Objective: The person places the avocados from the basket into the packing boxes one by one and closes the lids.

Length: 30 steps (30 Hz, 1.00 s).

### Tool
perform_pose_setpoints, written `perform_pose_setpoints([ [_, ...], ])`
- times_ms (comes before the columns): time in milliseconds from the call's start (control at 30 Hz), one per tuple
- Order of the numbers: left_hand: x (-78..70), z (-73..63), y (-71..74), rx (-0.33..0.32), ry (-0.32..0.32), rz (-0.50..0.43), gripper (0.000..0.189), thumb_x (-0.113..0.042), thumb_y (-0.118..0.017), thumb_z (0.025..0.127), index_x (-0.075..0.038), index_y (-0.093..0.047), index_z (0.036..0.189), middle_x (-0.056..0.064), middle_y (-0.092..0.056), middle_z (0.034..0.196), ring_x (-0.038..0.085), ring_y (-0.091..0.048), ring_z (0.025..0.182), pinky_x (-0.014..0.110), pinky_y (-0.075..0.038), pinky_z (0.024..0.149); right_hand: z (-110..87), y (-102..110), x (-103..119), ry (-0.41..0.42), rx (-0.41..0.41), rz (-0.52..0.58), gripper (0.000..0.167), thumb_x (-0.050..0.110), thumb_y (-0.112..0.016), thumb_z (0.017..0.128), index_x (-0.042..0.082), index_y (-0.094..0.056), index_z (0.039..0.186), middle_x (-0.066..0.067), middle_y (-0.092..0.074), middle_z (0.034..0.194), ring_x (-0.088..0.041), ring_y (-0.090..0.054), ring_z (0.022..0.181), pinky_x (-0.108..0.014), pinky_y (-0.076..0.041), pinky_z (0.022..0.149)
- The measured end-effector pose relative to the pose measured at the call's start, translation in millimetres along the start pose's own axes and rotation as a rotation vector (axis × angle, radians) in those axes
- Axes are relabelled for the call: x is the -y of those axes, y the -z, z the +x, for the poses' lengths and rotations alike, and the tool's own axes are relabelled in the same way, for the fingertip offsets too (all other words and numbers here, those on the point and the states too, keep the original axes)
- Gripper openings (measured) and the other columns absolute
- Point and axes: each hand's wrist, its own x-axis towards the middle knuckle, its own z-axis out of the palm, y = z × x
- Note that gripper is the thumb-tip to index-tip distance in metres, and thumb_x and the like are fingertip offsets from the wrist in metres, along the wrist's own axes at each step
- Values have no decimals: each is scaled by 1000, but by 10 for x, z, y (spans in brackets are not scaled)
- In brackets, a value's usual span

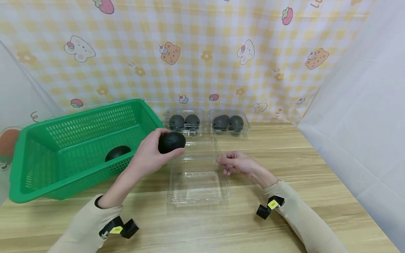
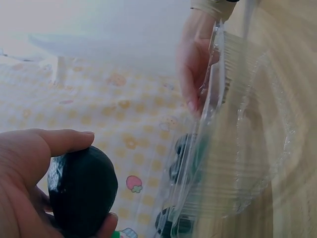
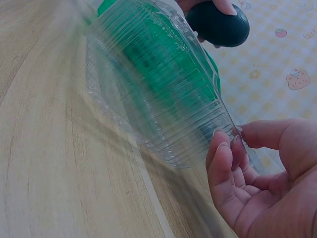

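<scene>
My left hand grips a dark avocado between thumb and fingers, held up beside the far left part of a clear plastic clamshell box. The box lies with its lid hinged back, and nothing sits inside it. At its right edge, near the hinge, my right hand pinches the rim between thumb and fingertips. The right wrist view shows that pinch on the thin plastic rim up close. Another avocado lies in the green basket to the left.
Behind the open box stand two closed clear boxes, the left one and the right one, each with two avocados inside. A checked curtain hangs along the back of the wooden table. White cloth borders the right side.
</scene>
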Motion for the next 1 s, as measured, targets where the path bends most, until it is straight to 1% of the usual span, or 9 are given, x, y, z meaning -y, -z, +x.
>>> perform_pose_setpoints([
  [200, -13, 15, -135, 42, -6, 2, 66, -43, -79, 86, -4, -53, 132, 17, -59, 124, 32, -58, 108, 47, -53, 83, -2, -1, 2, 5, 2, 3, 25, 18, -60, 102, -7, -58, 100, -2, -51, 69, -13, -62, 67, -22, -52, 63],
  [300, -21, 20, -197, 64, -5, 4, 65, -45, -79, 86, -5, -53, 131, 16, -59, 123, 31, -59, 106, 46, -53, 82, -4, -1, 3, 5, -1, 3, 25, 18, -60, 102, -7, -58, 101, -2, -51, 69, -13, -61, 66, -22, -52, 63],
  [433, -35, 17, -268, 94, 13, 4, 70, -49, -78, 85, -6, -52, 134, 16, -59, 125, 31, -59, 106, 46, -53, 82, 2, 2, -4, 4, -3, -1, 26, 18, -60, 102, -7, -59, 101, -2, -51, 70, -13, -61, 67, -23, -53, 63],
  [600, -56, -1, -352, 130, 40, 3, 73, -48, -78, 86, -5, -50, 138, 16, -58, 126, 32, -59, 106, 44, -54, 80, 8, -4, -7, 0, -6, -5, 27, 19, -61, 102, -8, -59, 102, -2, -51, 69, -13, -61, 67, -23, -53, 64],
  [700, -62, -2, -405, 151, 47, 11, 73, -49, -77, 86, -4, -50, 136, 16, -60, 122, 30, -60, 101, 42, -55, 77, 10, -5, -9, 2, -6, -1, 27, 19, -61, 102, -8, -58, 102, -2, -51, 69, -13, -61, 66, -23, -52, 63],
  [833, -76, 7, -475, 154, 48, 38, 71, -51, -78, 85, -4, -52, 131, 15, -61, 117, 27, -62, 93, 39, -54, 73, 12, 3, -13, 9, 1, 0, 27, 19, -60, 102, -8, -59, 102, -2, -50, 69, -13, -61, 66, -23, -52, 63],
  [1000, -104, 16, -554, 146, 75, 102, 70, -53, -77, 84, -5, -54, 129, 13, -60, 117, 28, -60, 94, 39, -53, 72, 9, 7, -16, 13, 7, -2, 27, 19, -60, 103, -8, -59, 103, -2, -50, 69, -13, -61, 67, -23, -53, 64],
])
